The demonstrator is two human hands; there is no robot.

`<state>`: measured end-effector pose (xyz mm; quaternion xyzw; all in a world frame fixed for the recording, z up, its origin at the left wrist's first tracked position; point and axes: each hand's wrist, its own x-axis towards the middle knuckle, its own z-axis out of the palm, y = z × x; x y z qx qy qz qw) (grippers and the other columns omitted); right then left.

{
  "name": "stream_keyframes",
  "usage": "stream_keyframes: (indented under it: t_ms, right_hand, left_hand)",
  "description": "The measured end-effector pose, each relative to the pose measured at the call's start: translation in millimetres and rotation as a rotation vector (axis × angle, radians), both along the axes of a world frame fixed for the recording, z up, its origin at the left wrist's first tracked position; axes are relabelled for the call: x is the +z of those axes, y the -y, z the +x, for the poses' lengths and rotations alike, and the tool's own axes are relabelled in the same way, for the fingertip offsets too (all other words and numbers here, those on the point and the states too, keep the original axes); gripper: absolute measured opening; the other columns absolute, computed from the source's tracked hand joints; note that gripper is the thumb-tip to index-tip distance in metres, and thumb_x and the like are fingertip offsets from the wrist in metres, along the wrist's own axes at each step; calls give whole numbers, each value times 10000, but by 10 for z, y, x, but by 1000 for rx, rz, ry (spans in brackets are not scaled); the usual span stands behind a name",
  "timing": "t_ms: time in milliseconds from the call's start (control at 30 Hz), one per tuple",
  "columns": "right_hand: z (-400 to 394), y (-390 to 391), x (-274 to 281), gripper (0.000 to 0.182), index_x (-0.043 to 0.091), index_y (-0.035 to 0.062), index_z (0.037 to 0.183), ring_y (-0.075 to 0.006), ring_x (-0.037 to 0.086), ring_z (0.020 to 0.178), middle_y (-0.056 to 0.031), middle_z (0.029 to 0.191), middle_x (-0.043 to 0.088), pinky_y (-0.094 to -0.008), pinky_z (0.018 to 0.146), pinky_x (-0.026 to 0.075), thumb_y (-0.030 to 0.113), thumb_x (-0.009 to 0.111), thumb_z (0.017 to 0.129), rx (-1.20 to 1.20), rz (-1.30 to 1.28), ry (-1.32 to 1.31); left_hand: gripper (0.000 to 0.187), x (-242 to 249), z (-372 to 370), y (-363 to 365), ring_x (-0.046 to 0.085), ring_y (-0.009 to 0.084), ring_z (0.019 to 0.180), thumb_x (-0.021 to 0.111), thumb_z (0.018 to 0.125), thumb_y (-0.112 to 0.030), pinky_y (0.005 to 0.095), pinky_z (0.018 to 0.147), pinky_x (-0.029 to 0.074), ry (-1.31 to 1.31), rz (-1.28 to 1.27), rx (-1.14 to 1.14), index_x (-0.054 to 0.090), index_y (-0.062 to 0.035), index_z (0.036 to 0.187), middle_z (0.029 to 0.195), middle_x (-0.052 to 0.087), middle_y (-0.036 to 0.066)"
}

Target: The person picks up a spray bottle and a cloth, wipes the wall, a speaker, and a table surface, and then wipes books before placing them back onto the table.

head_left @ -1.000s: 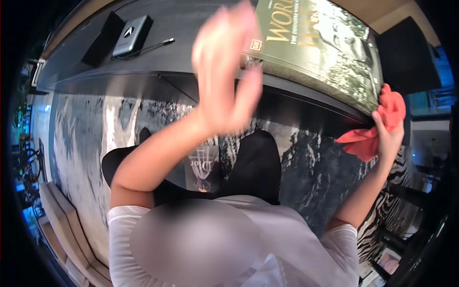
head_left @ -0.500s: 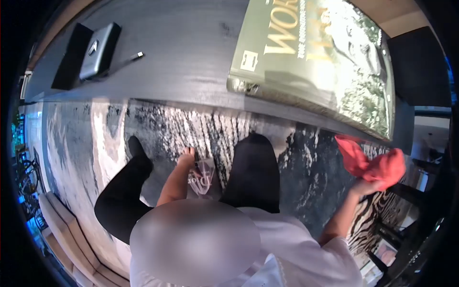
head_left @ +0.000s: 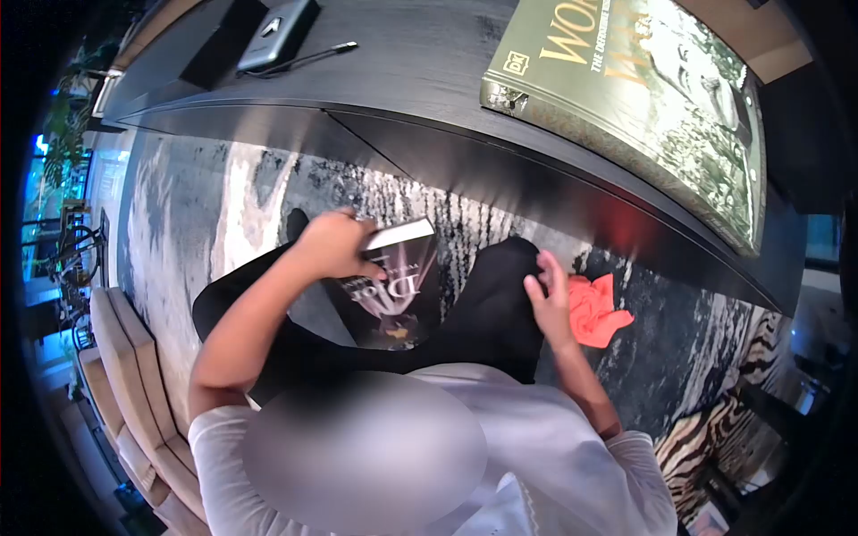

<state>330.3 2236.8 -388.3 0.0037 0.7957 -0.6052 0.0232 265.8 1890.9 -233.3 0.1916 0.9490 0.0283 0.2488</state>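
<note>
My left hand grips the upper left part of a dark Dior book, which is tilted above the rug between my legs. White page edges show along the book's top. My right hand is raised by my right knee, its fingers apart and nothing in them. Just right of that hand, a crumpled coral-red cloth lies on the rug.
On the black table are a large green book, a silver device, a short cable and a black box. A beige sofa stands at the left. A patterned rug covers the floor.
The red cloth has left my right hand and now lies on the rug. My right hand has moved left toward my knee. My left hand has raised the Dior book.
</note>
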Motion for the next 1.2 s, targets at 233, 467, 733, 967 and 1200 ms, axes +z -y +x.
stream_keyframes:
  t_ms: [233, 467, 733, 967, 1200]
  right_hand:
    - [322, 973, 590, 1068, -141, 181, 1427, -347, 128, 1364, -141, 1487, -83, -484, 1054, 213, 141, 703, 774, 526, -1045, 210]
    - [182, 603, 1656, 870, 128, -16, 1399, -214, 418, 1161, -146, 1328, 405, -357, 985, 294, 168, 696, 766, -48, -549, -454]
    - [782, 779, 1912, 1118, -19, 129, 1432, -283, 282, 1288, -112, 1378, 228, -375, 1028, 259, 278, 782, 668, -207, -906, -486]
    - [215, -19, 3233, 671, 379, -3, 1328, -174, 480, 1125, -93, 1234, 511, -304, 972, 363, 119, 697, 750, -144, -415, -501]
    - [-1213, -1128, 4002, 744, 473, 95, 1300, -259, 544, 1095, -155, 1212, 557, -358, 978, 376, 366, 749, 665, -25, 754, -192]
  left_hand:
    - [501, 1586, 676, -44, 606, 296, 671, 814, 604, -268, 343, 646, 469, -388, 321, 520, 504, -9, 899, 691, 583, 175]
    - [609, 981, 1275, -112, 525, 175, 1033, 706, 752, -110, 308, 912, 407, -488, 1333, 645, 385, -2, 1258, 1123, 544, 95]
    - [512, 613, 1246, -944, 467, 240, 1158, 553, 884, -192, 408, 979, 378, 54, 2095, 711, 331, -17, 1311, 1256, 466, 129]
    - [349, 1232, 797, -542, 565, 244, 1051, 594, 865, -129, 340, 904, 430, 237, 1094, -441, 510, 50, 1153, 1032, 609, 157]
    - [759, 1781, -805, -727, 393, 309, 1213, 773, 665, -267, 435, 1004, 329, -667, 1220, -309, 399, -77, 1297, 1268, 428, 206]
